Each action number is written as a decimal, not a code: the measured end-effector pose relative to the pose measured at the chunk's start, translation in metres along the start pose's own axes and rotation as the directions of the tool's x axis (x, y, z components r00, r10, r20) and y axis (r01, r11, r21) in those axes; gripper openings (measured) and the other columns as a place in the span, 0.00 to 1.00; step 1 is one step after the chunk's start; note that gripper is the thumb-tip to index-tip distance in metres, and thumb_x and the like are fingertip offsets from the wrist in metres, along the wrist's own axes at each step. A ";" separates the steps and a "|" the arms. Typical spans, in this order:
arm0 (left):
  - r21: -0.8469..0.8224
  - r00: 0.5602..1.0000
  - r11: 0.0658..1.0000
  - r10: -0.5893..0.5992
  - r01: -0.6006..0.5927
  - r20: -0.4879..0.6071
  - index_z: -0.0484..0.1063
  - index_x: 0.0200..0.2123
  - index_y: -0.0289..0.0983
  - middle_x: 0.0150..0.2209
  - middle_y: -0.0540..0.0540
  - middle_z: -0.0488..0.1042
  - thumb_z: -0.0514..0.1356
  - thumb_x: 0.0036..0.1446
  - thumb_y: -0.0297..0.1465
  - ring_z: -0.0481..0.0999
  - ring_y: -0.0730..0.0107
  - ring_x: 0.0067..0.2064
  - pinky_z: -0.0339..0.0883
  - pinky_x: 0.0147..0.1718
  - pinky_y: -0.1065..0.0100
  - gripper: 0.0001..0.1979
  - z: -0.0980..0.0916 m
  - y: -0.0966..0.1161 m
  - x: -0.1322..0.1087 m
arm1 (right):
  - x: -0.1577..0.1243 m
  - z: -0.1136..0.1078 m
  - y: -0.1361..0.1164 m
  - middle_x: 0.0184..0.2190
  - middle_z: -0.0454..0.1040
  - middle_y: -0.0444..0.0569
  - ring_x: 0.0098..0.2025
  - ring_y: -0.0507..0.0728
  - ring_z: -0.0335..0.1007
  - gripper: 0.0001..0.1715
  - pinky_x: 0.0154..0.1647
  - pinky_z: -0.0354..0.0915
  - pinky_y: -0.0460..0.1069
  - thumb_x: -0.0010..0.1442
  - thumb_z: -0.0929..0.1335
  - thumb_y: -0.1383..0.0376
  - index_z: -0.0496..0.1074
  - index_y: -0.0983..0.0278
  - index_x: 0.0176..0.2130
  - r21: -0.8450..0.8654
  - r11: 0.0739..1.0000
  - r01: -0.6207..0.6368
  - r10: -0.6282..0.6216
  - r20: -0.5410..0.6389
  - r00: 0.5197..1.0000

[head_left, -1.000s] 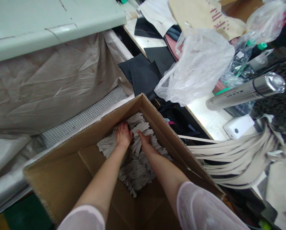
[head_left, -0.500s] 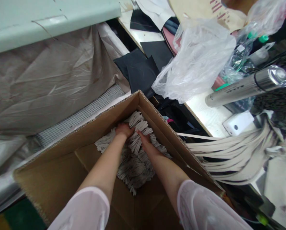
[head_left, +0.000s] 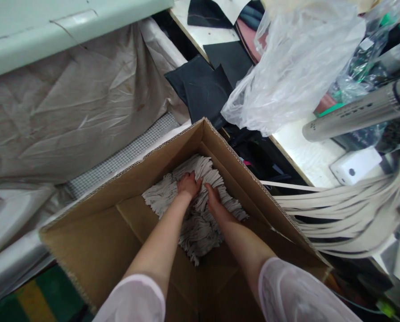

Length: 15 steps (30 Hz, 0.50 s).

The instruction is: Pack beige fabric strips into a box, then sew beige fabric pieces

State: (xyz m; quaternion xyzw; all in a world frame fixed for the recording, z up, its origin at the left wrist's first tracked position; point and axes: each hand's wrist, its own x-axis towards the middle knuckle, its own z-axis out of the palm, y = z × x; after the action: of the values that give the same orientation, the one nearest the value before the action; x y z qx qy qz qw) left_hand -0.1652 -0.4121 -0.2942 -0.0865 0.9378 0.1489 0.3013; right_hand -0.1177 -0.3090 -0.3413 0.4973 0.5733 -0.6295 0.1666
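Note:
Inside an open cardboard box (head_left: pixel 86 241) lies a heap of thin grey-beige strips (head_left: pixel 200 237), packed edge to edge in rows in the far corner. My left hand (head_left: pixel 188 184) rests on top of the heap, its fingers spread over the strips. Close beside it, my right hand (head_left: pixel 213 197) touches the strips from the right, the fingers stretched out and partly hidden. A small gap separates the two hands. Neither hand visibly lifts anything. Both forearms reach down into the box from light pink sleeves.
Right of the box stands a white bench (head_left: pixel 320 156) with a plastic bag (head_left: pixel 293 76), a steel flask (head_left: pixel 350 112) and a white device (head_left: pixel 355 165). Long beige strips (head_left: pixel 347 214) hang beside the box wall. Black pieces (head_left: pixel 206 91) lie beyond the box; a sheet-draped table (head_left: pixel 69 107) is left.
The view has shifted, so the box sits further right. My left hand has flattened and spread over the strips; raised strips between the hands now lie lower. My right hand stays beside them.

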 end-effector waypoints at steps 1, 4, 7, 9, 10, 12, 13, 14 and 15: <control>0.001 1.000 1.000 0.004 -0.004 -0.013 0.61 0.65 0.36 0.60 0.33 0.69 0.46 0.65 0.45 0.67 0.47 0.62 0.63 0.57 0.51 0.31 0.000 0.002 -0.006 | -0.004 -0.002 0.003 0.39 0.81 0.55 0.40 0.59 0.78 0.20 0.29 0.66 0.43 0.53 0.72 0.58 0.74 0.68 0.43 -0.009 1.000 0.001 -0.001 -0.005 1.000; 0.002 0.999 1.000 0.024 -0.024 -0.040 0.62 0.64 0.37 0.58 0.34 0.71 0.45 0.66 0.44 0.68 0.50 0.62 0.64 0.57 0.54 0.29 -0.008 0.004 -0.029 | -0.023 -0.005 0.014 0.48 0.79 0.56 0.49 0.60 0.77 0.23 0.35 0.70 0.45 0.56 0.69 0.58 0.73 0.66 0.48 -0.012 0.999 0.034 -0.034 -0.004 0.999; 0.011 0.999 1.000 0.021 -0.020 -0.039 0.69 0.57 0.38 0.54 0.35 0.74 0.49 0.63 0.42 0.73 0.50 0.57 0.67 0.53 0.55 0.25 -0.027 -0.005 -0.051 | -0.059 0.001 0.033 0.53 0.77 0.55 0.52 0.59 0.76 0.27 0.45 0.72 0.49 0.59 0.65 0.57 0.69 0.64 0.56 0.103 0.993 0.061 -0.065 0.038 0.997; 0.036 1.000 0.999 -0.012 0.012 -0.009 0.73 0.50 0.37 0.50 0.34 0.77 0.53 0.59 0.40 0.75 0.47 0.54 0.69 0.50 0.55 0.21 -0.043 -0.016 -0.063 | -0.087 0.012 0.050 0.54 0.76 0.55 0.53 0.59 0.75 0.28 0.51 0.72 0.51 0.60 0.64 0.58 0.67 0.65 0.57 0.161 0.986 0.048 -0.062 0.085 0.994; 0.056 0.999 0.998 -0.037 0.036 0.014 0.74 0.48 0.36 0.49 0.34 0.77 0.54 0.57 0.39 0.76 0.46 0.53 0.70 0.50 0.54 0.20 -0.050 -0.023 -0.067 | -0.101 0.020 0.060 0.55 0.76 0.55 0.54 0.59 0.75 0.27 0.53 0.71 0.51 0.60 0.64 0.59 0.67 0.65 0.56 0.173 0.984 0.038 -0.058 0.108 0.992; 0.105 0.994 0.990 -0.097 0.091 0.057 0.74 0.47 0.37 0.50 0.34 0.78 0.55 0.55 0.38 0.77 0.45 0.53 0.70 0.49 0.53 0.19 -0.060 -0.040 -0.071 | -0.124 0.039 0.078 0.57 0.74 0.56 0.56 0.59 0.73 0.25 0.57 0.68 0.53 0.60 0.64 0.60 0.67 0.65 0.56 0.192 0.981 0.018 -0.049 0.157 0.986; 0.120 0.989 0.985 -0.132 0.124 0.064 0.74 0.48 0.38 0.50 0.35 0.78 0.55 0.55 0.38 0.77 0.45 0.53 0.70 0.49 0.53 0.20 -0.063 -0.049 -0.071 | -0.130 0.049 0.086 0.57 0.74 0.57 0.57 0.60 0.73 0.24 0.59 0.68 0.54 0.61 0.63 0.61 0.67 0.65 0.55 0.182 0.983 0.009 -0.041 0.170 0.985; 0.124 0.984 0.979 -0.168 0.159 0.060 0.74 0.48 0.39 0.50 0.35 0.79 0.55 0.55 0.39 0.77 0.45 0.53 0.70 0.50 0.52 0.20 -0.065 -0.058 -0.069 | -0.134 0.059 0.092 0.57 0.74 0.58 0.58 0.61 0.73 0.24 0.60 0.67 0.55 0.61 0.64 0.61 0.67 0.65 0.55 0.156 0.988 0.008 -0.034 0.168 0.985; 0.119 0.978 0.973 -0.204 0.197 0.048 0.74 0.49 0.40 0.50 0.36 0.79 0.54 0.56 0.39 0.77 0.46 0.54 0.70 0.51 0.51 0.20 -0.065 -0.066 -0.067 | -0.134 0.070 0.097 0.57 0.74 0.59 0.58 0.62 0.72 0.23 0.61 0.66 0.57 0.61 0.64 0.61 0.67 0.65 0.54 0.117 0.993 0.012 -0.031 0.161 0.986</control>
State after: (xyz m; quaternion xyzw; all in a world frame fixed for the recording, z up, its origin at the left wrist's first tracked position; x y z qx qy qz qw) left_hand -0.1294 -0.4912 -0.2197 -0.1588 0.9218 0.0665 0.3474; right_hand -0.0119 -0.4473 -0.2962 0.4468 0.5257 -0.7019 0.1770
